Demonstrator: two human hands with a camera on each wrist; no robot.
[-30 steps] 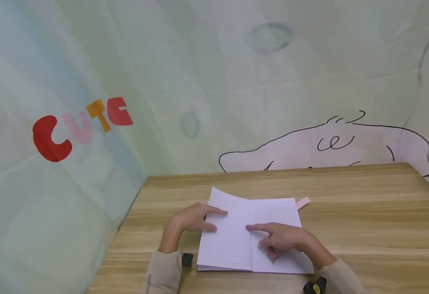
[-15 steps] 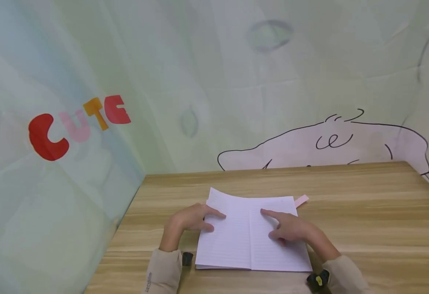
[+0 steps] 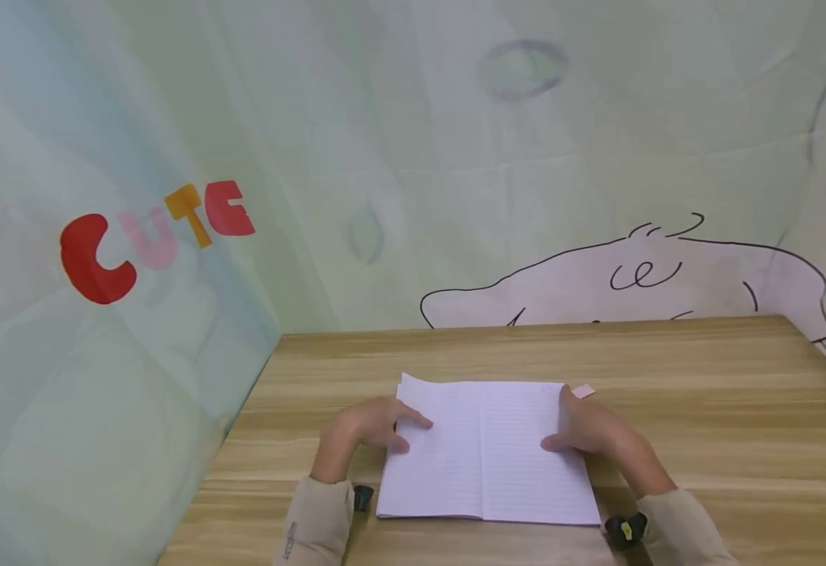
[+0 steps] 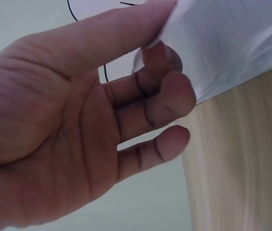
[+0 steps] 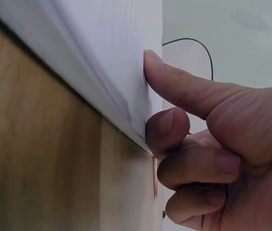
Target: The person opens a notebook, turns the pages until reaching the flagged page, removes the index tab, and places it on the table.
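Note:
An open notebook [image 3: 448, 475] with white lined pages lies on the wooden table, its far left page corner lifted a little. My left hand [image 3: 370, 422] holds it at the left edge, thumb and index finger over the page. In the left wrist view that thumb and curled fingers meet at the paper [image 4: 227, 43]. At the opposite edge my right hand [image 3: 592, 428] pinches the notebook. The right wrist view has its thumb flat on the page [image 5: 111, 43] and the other fingers curled at the edge. A pink strip [image 3: 584, 391] sticks out beyond the right page.
The wooden table [image 3: 703, 401] reaches back to a pale fabric backdrop [image 3: 413, 157] with a dog-like drawing [image 3: 717, 275]. Colourful letters [image 3: 97, 259] mark the left side. A dark wrist device [image 3: 626, 531] sits at the right sleeve, another [image 3: 362, 498] at the left.
My right hand has moved from pointing near the centre fold, across the right page, to the notebook's right edge. The left hand has barely moved; the raised far left corner sits lower.

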